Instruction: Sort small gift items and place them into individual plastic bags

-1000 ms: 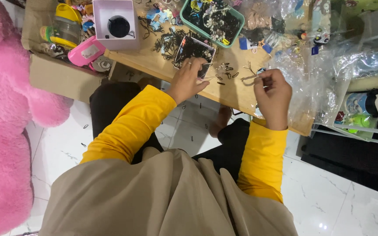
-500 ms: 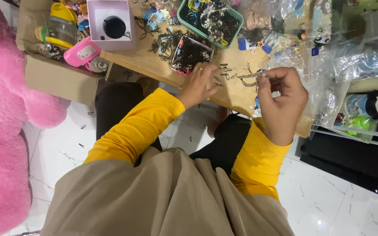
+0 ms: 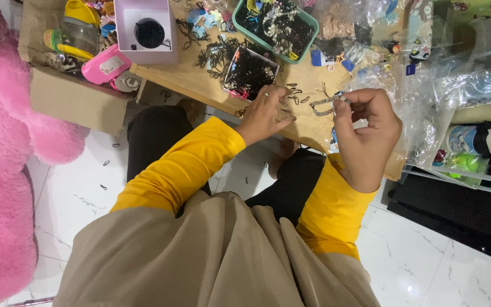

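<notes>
My right hand (image 3: 367, 128) pinches a short beaded chain (image 3: 324, 104) above the wooden table's (image 3: 308, 128) near edge, while my left hand (image 3: 265, 113) rests, fingers loosely curled, beside small black clips (image 3: 294, 91).

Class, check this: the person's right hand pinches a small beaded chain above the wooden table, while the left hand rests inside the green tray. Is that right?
Not quite. In the head view the left hand rests on the wooden table, not inside the green tray. The right hand does pinch the small beaded chain.
</notes>
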